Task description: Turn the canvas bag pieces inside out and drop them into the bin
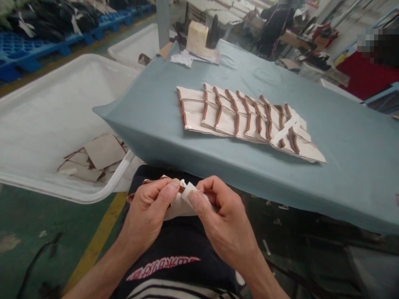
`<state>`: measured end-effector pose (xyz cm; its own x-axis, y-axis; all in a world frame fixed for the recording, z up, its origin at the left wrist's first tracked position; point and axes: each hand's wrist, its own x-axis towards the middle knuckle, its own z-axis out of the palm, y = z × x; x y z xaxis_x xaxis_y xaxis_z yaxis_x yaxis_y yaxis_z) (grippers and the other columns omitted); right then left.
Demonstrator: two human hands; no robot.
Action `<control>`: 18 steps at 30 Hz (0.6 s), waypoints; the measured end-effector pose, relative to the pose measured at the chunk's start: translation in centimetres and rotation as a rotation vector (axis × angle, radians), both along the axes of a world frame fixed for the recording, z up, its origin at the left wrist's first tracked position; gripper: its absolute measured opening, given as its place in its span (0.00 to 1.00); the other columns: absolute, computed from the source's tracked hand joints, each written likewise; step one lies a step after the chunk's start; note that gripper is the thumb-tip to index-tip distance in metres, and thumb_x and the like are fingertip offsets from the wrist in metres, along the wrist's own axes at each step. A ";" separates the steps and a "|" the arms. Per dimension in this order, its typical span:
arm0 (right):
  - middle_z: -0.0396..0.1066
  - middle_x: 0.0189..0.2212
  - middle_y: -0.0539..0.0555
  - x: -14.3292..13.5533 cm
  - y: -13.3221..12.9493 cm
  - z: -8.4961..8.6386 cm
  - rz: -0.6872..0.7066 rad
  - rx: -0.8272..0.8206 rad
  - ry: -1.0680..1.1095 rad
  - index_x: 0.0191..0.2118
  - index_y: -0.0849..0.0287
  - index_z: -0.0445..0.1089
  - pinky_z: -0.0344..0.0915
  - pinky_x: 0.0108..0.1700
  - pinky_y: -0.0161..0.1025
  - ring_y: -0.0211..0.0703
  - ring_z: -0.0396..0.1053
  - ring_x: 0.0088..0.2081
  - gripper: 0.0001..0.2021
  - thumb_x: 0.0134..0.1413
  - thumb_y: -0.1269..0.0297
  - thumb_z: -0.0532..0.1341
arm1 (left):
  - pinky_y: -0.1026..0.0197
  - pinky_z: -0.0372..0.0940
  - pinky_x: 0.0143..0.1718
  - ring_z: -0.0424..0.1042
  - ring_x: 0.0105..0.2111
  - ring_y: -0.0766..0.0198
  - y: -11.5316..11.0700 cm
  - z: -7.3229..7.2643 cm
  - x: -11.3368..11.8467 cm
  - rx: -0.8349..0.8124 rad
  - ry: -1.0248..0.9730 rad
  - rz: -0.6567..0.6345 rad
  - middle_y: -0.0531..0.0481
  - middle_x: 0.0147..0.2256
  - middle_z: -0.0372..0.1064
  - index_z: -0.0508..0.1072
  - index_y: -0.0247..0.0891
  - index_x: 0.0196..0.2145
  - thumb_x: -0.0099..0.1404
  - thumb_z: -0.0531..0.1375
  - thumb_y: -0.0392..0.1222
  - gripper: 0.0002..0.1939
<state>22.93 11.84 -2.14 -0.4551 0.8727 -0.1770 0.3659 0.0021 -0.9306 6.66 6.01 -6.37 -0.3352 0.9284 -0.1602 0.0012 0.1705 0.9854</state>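
Over the dark apron on my lap, a cream panel with brown edging [177, 209] lies between my two hands, partly covered by them. My left hand [151, 205] is closed, its thumb and forefinger pinching the panel's brown edge. A white strip [188, 191], perhaps paper or tape, is pinched under the thumb of my right hand [222, 211]. A small crumpled white bit shows between the fingertips. On the blue-covered table [140, 133] ahead, several similar cream panels with brown edges [224, 120] overlap in a row. White strips [286, 128] lie across their right end.
Left of the table stands a large white bin [46, 91] with cream pieces [104, 151] inside. At the table's far end are a cream block [197, 38], a dark pointed object [213, 33] and white scraps [181, 60]. Blue pallets [34, 50] lie beyond. A person is at the upper right.
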 end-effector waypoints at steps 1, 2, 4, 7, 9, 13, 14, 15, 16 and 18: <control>0.66 0.21 0.45 -0.1 0.1 -0.2 -0.002 0.004 -0.013 0.33 0.52 0.67 0.52 0.26 0.37 0.37 0.59 0.22 0.15 0.66 0.48 0.65 | 0.61 0.54 0.23 0.58 0.24 0.64 0.0 0.1 0.1 0.000 0.005 0.006 0.54 0.24 0.62 0.73 0.40 0.24 0.74 0.61 0.58 0.24; 0.66 0.21 0.45 -0.1 0.1 -0.3 -0.003 0.008 -0.027 0.33 0.52 0.67 0.52 0.26 0.37 0.37 0.59 0.22 0.16 0.65 0.47 0.65 | 0.61 0.54 0.23 0.58 0.24 0.64 0.1 0.2 0.1 -0.003 0.014 0.010 0.54 0.24 0.61 0.72 0.40 0.24 0.73 0.61 0.57 0.24; 0.66 0.20 0.45 -0.1 0.1 -0.6 -0.011 0.030 -0.058 0.31 0.51 0.67 0.52 0.26 0.38 0.38 0.60 0.22 0.16 0.65 0.47 0.65 | 0.61 0.53 0.23 0.57 0.23 0.65 0.1 0.4 0.3 -0.011 0.032 0.010 0.55 0.22 0.59 0.70 0.41 0.23 0.72 0.61 0.57 0.24; 0.67 0.21 0.47 0.0 0.2 -0.9 -0.040 0.087 -0.108 0.31 0.51 0.67 0.52 0.27 0.38 0.40 0.61 0.22 0.16 0.65 0.47 0.65 | 0.61 0.54 0.24 0.57 0.24 0.64 0.3 0.5 0.6 -0.022 0.039 0.014 0.55 0.22 0.59 0.69 0.41 0.22 0.72 0.61 0.58 0.25; 0.67 0.21 0.47 0.1 0.3 -1.1 -0.055 0.112 -0.121 0.30 0.50 0.68 0.52 0.27 0.38 0.41 0.61 0.22 0.16 0.65 0.48 0.65 | 0.61 0.55 0.25 0.58 0.24 0.64 0.3 0.5 0.7 -0.027 0.039 0.017 0.54 0.23 0.59 0.70 0.41 0.23 0.72 0.61 0.59 0.25; 0.64 0.19 0.45 0.1 0.6 -1.5 -0.047 0.085 -0.131 0.30 0.50 0.68 0.52 0.27 0.37 0.39 0.59 0.21 0.15 0.64 0.50 0.65 | 0.61 0.55 0.26 0.58 0.25 0.64 0.3 -0.2 0.7 -0.011 0.056 0.008 0.55 0.23 0.60 0.72 0.40 0.24 0.73 0.62 0.57 0.24; 0.64 0.19 0.45 0.1 0.7 -1.6 -0.045 0.071 -0.135 0.29 0.51 0.67 0.52 0.27 0.37 0.39 0.60 0.21 0.15 0.63 0.50 0.65 | 0.61 0.55 0.26 0.59 0.25 0.64 0.3 -0.4 0.6 -0.011 0.060 0.005 0.54 0.23 0.61 0.72 0.40 0.24 0.74 0.62 0.57 0.24; 0.64 0.19 0.45 0.1 0.7 -1.7 -0.043 0.057 -0.139 0.29 0.51 0.67 0.52 0.27 0.37 0.39 0.60 0.21 0.15 0.63 0.50 0.65 | 0.61 0.55 0.26 0.59 0.25 0.64 0.2 -0.6 0.6 -0.014 0.062 0.005 0.54 0.24 0.62 0.72 0.40 0.24 0.74 0.62 0.57 0.25; 0.65 0.19 0.45 0.0 0.8 -1.8 -0.042 0.045 -0.140 0.29 0.51 0.67 0.52 0.27 0.37 0.39 0.61 0.21 0.15 0.63 0.51 0.65 | 0.61 0.55 0.26 0.59 0.25 0.64 0.2 -0.8 0.5 -0.019 0.058 0.004 0.55 0.24 0.62 0.71 0.40 0.24 0.75 0.61 0.57 0.25; 0.66 0.19 0.45 0.0 0.8 -2.0 -0.045 0.033 -0.135 0.29 0.51 0.67 0.53 0.27 0.37 0.39 0.62 0.22 0.14 0.63 0.51 0.65 | 0.61 0.55 0.26 0.58 0.25 0.65 0.1 -1.1 0.5 -0.032 0.046 0.010 0.55 0.25 0.61 0.71 0.40 0.25 0.76 0.61 0.58 0.25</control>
<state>22.91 12.67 -4.15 -0.3895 0.8980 -0.2046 0.4879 0.0128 -0.8728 7.11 6.14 -7.48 -0.3524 0.9195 -0.1741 0.0442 0.2022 0.9783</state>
